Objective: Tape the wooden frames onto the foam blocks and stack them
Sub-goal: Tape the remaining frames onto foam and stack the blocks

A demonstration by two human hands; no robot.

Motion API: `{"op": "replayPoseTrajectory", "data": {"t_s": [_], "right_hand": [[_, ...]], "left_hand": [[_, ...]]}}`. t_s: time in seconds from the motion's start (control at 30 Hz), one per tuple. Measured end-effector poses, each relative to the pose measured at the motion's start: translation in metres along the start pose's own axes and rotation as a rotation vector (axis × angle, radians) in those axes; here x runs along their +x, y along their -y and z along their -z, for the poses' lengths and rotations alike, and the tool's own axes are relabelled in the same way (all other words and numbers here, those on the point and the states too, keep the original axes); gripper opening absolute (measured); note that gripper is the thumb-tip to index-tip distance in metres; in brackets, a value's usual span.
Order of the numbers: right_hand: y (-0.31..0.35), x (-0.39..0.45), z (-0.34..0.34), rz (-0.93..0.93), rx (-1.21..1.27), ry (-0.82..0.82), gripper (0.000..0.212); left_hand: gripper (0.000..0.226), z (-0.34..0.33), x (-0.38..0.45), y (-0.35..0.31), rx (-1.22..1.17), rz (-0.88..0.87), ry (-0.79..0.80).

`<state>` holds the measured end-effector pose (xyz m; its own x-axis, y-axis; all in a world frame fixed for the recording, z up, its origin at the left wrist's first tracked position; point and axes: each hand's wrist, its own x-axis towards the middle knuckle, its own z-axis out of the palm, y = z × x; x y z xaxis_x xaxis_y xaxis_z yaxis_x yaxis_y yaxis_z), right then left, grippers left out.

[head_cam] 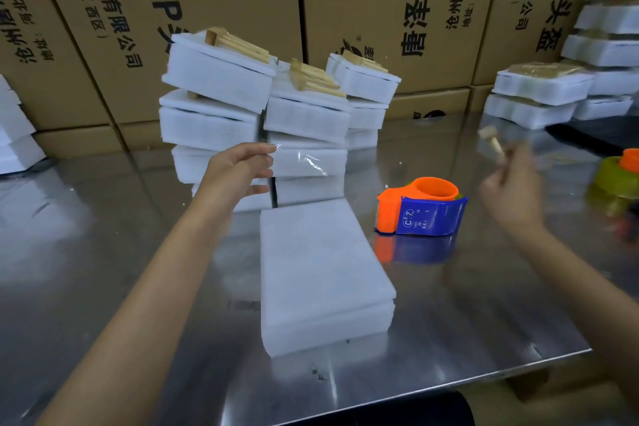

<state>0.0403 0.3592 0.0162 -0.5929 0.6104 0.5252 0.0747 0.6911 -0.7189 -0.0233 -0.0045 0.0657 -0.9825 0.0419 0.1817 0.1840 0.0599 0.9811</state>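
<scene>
A bare white foam block [321, 270] lies flat on the steel table [103, 235] in front of me. Behind it stand leaning stacks of foam blocks [221, 107] with wooden frames [238, 42] on top. My left hand [238, 170] is raised beside the stacks and pinches a strip of clear tape [304, 159] that stretches to the right. My right hand [511, 187], blurred, is lifted at the right and grips a small wooden frame [492, 140]. An orange and blue tape dispenser [422, 208] sits on the table between my hands.
Cardboard boxes [397, 11] wall off the back of the table. More stacked foam blocks [543, 94] stand at the far right and some at the left edge [14, 135]. A second tape roll with an orange core [619, 176] lies at the right. The table's front edge runs close by.
</scene>
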Motion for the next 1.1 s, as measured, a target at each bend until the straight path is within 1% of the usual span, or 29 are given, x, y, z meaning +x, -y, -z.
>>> {"op": "replayPoseTrajectory", "data": {"t_s": [0.07, 0.13, 0.2, 0.27, 0.33, 0.47, 0.53, 0.67, 0.73, 0.8, 0.83, 0.87, 0.9, 0.93, 0.97, 1.0, 1.03, 1.07, 1.1], "right_hand": [[0.042, -0.025, -0.002, 0.192, 0.169, 0.150, 0.027], [0.075, -0.062, -0.006, 0.393, 0.253, 0.340, 0.028], [0.095, -0.101, -0.009, 0.568, 0.273, 0.487, 0.027], [0.104, -0.128, -0.013, 0.710, 0.250, 0.581, 0.031], [0.104, -0.143, -0.017, 0.801, 0.219, 0.672, 0.032], [0.100, -0.153, -0.021, 0.858, 0.151, 0.837, 0.020], [0.098, -0.154, -0.025, 0.861, 0.134, 0.875, 0.015], [0.100, -0.146, -0.033, 0.806, 0.119, 0.793, 0.005], [0.101, -0.142, -0.036, 0.777, 0.107, 0.796, 0.004], [0.099, -0.141, -0.038, 0.728, 0.105, 0.821, 0.009], [0.097, -0.138, -0.039, 0.671, 0.139, 0.797, 0.015], [0.094, -0.133, -0.040, 0.580, 0.197, 0.718, 0.021], [0.087, -0.123, -0.042, 0.471, 0.237, 0.579, 0.025], [0.078, -0.108, -0.046, 0.367, 0.216, 0.411, 0.028], [0.066, -0.090, -0.050, 0.283, 0.124, 0.268, 0.030], [0.052, -0.070, -0.054, 0.207, -0.008, 0.191, 0.032], [0.038, -0.052, -0.057, 0.122, -0.139, 0.183, 0.036], [0.025, -0.040, -0.062, 0.046, -0.239, 0.212, 0.043], [0.014, -0.032, -0.069, 0.021, -0.311, 0.229, 0.051]], "left_hand": [[0.019, -0.001, 0.003, 0.001, -0.019, 0.016, -0.002], [0.018, -0.001, 0.008, 0.003, -0.038, 0.051, -0.012], [0.017, 0.001, 0.012, 0.004, -0.088, 0.105, -0.007], [0.018, 0.005, 0.016, 0.005, -0.137, 0.148, 0.013], [0.019, 0.011, 0.020, 0.006, -0.139, 0.170, 0.020], [0.021, 0.016, 0.025, 0.004, -0.119, 0.207, 0.049], [0.018, 0.016, 0.026, 0.002, -0.097, 0.195, 0.055], [0.017, 0.012, 0.024, -0.004, -0.023, 0.122, 0.052], [0.017, 0.008, 0.020, -0.009, -0.014, 0.084, 0.060], [0.016, 0.004, 0.015, -0.013, -0.024, 0.050, 0.084], [0.015, 0.002, 0.013, -0.016, -0.033, 0.035, 0.101], [0.014, 0.000, 0.010, -0.018, -0.044, 0.025, 0.118], [0.013, -0.002, 0.009, -0.021, -0.053, 0.019, 0.132], [0.011, -0.004, 0.007, -0.023, -0.059, 0.015, 0.146], [0.010, -0.006, 0.006, -0.026, -0.064, 0.013, 0.158], [0.010, -0.007, 0.005, -0.028, -0.074, 0.016, 0.166], [0.011, -0.009, 0.005, -0.031, -0.088, 0.024, 0.168], [0.013, -0.011, 0.004, -0.032, -0.110, 0.032, 0.166], [0.016, -0.014, 0.003, -0.033, -0.135, 0.040, 0.155]]}}
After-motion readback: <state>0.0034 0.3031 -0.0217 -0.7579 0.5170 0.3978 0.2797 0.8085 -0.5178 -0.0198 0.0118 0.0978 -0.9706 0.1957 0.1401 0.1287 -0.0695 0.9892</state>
